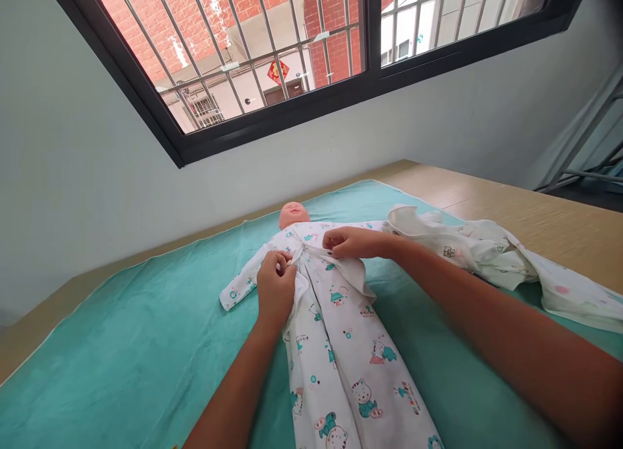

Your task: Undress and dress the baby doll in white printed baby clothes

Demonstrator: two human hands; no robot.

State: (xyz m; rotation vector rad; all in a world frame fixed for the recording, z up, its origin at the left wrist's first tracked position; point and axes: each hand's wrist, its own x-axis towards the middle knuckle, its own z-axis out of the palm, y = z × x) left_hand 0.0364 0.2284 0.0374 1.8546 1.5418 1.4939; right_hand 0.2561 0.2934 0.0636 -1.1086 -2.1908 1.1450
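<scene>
A baby doll (pixel 294 213) lies on its back, dressed in a long white baby gown (pixel 360 364) printed with teal and pink cartoon animals. Only the doll's head shows clear of the cloth. My left hand (pixel 277 280) pinches the left front edge of the gown at chest height. My right hand (pixel 357 242) is closed on the opposite front edge, a little below the neck. Between the hands the front opening is parted at the top and runs down the middle. One sleeve stretches out to the left; the other reaches right, partly behind my right hand.
A teal sheet (pixel 160 332) covers much of the wooden table (pixel 506 218). Crumpled white printed cloth (pixel 467 241) lies at the right, near my right forearm. Behind the table stand a pale wall and a dark-framed window (pixel 272 111) with bars. A metal frame (pixel 584 134) is at far right.
</scene>
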